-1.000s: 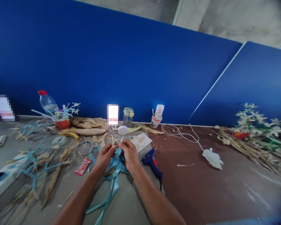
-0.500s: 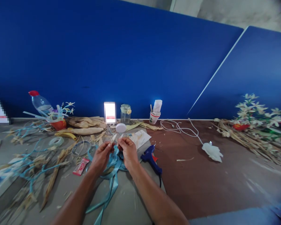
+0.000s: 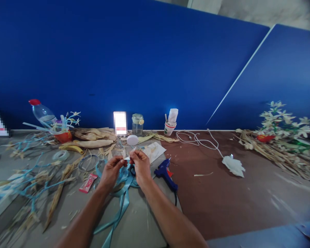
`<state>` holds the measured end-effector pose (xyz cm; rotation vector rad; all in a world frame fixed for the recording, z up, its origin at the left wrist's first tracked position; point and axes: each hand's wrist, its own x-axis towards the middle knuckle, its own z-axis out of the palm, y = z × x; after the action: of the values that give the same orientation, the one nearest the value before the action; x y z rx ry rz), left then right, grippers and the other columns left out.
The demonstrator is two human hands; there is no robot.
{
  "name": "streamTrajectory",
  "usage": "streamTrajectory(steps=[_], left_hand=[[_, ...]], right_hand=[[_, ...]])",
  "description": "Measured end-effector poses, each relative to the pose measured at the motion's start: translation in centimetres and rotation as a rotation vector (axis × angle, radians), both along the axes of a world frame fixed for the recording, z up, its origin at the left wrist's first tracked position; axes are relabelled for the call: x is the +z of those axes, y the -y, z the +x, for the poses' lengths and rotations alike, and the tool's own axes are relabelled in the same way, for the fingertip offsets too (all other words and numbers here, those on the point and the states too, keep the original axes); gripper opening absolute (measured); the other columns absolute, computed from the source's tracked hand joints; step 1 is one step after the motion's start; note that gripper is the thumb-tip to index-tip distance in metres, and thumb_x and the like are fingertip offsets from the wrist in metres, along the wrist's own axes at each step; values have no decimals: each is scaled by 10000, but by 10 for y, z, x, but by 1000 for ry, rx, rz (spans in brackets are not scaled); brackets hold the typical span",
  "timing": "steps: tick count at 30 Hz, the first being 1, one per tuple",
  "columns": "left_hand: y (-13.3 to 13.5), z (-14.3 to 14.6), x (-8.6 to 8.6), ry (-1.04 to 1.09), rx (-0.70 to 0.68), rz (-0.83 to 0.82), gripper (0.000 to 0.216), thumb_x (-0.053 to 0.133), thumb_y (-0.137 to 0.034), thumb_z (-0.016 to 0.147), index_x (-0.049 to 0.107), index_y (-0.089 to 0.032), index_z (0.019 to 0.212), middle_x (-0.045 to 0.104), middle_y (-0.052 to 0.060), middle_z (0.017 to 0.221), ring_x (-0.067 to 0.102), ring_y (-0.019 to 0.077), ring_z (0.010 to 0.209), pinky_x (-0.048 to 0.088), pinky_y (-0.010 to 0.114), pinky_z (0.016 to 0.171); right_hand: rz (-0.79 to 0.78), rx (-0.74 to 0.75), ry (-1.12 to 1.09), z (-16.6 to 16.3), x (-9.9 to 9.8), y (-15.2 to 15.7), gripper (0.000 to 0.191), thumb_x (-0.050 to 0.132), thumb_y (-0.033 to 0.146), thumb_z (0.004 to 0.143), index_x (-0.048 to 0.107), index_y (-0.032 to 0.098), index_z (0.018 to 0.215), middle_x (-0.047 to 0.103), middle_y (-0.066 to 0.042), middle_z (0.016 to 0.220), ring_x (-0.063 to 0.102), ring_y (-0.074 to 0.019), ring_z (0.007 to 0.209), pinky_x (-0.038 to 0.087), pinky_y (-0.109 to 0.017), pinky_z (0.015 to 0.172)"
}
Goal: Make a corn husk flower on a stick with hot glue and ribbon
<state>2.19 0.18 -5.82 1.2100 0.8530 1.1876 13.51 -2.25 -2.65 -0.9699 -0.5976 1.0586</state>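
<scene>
My left hand and my right hand meet fingertip to fingertip above the table. Both pinch a small pale, petal-like piece, too small to tell whether it is husk or paper. Beneath them lies a heap of light blue ribbon, its tails trailing toward me. A blue glue gun rests to the right of my right hand. Left of my left wrist is a pink packet.
Dried husks, a clear jar and a white cup line the blue partition. Blue-wrapped stems spread at left, near a tape roll. A white cable and white flowers are at right.
My fingertips have come closer together, and the pale piece between them now lies more sideways. The view has shifted slightly; the things on the table stay put.
</scene>
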Motion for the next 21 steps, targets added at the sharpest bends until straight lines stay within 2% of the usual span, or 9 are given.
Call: streamTrajectory(steps=[3, 6, 10, 13, 16, 21], left_hand=[[0, 2, 0, 89, 10, -38, 197, 729, -319, 649, 637, -161, 722, 587, -12, 602, 499, 100, 596, 376, 220, 609], [1, 4, 4, 234, -8, -112, 232, 750, -267, 631, 644, -178, 817, 582, -26, 624, 498, 80, 586, 390, 196, 592], [3, 2, 10, 367, -101, -198, 258, 749, -208, 645, 648, -173, 879, 598, -12, 671, 517, 65, 603, 416, 174, 605], [4, 1, 11, 391, -170, -225, 234, 755, -189, 636, 664, -151, 849, 588, -7, 639, 510, 64, 577, 424, 176, 585], [4, 1, 9, 379, -175, -259, 224, 771, -186, 610, 682, -135, 809, 595, 1, 628, 518, 71, 576, 433, 184, 577], [3, 1, 6, 349, -177, -302, 179, 786, -185, 580, 679, -118, 707, 600, 6, 602, 525, 75, 578, 433, 184, 589]], right_hand=[[11, 12, 11, 0, -1, 0, 154, 647, 315, 645, 603, 168, 622, 502, 57, 495, 432, -73, 466, 346, -204, 492], [11, 17, -5, 0, -1, -1, 160, 658, 322, 638, 608, 169, 635, 510, 57, 503, 443, -76, 476, 352, -206, 500], [27, 8, -49, 0, -1, -1, 149, 675, 293, 623, 600, 167, 601, 463, 73, 481, 389, -57, 461, 313, -191, 478], [35, 46, -103, 0, -3, -2, 135, 678, 271, 618, 600, 164, 591, 409, 86, 451, 317, -43, 436, 246, -184, 441], [9, 90, -185, 0, -5, -2, 133, 686, 261, 595, 596, 163, 591, 384, 94, 439, 274, -35, 414, 200, -183, 416], [-48, 127, -213, 0, -4, -1, 103, 664, 213, 552, 582, 153, 561, 419, 90, 438, 278, -25, 394, 178, -175, 398]])
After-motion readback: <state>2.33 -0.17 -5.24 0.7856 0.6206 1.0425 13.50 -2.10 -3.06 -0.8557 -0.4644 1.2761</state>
